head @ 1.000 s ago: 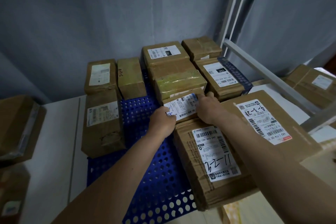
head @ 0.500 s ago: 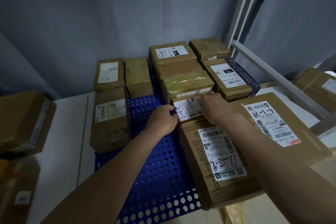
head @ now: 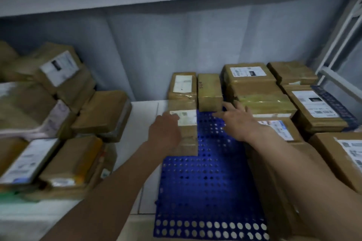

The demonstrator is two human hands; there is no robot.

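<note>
**Inspector:** Status?

**Officer:** The long brown cardboard parcel with white label [head: 188, 143] lies on the left edge of the blue perforated plastic mat [head: 205, 182]. The left hand [head: 164, 133] lies on it; the blur hides whether it grips. The right hand [head: 237, 123] is spread, empty, over the mat.

**Inspector:** Risk?

**Officer:** A one-sided pull may slew it off the mat's edge.

Labels [head: 247, 71] on cardboard pkgs [head: 252, 88]: all too blurred, no legible txt.

Blue perforated mat [head: 205, 182], brown parcels [head: 186, 139]
</note>
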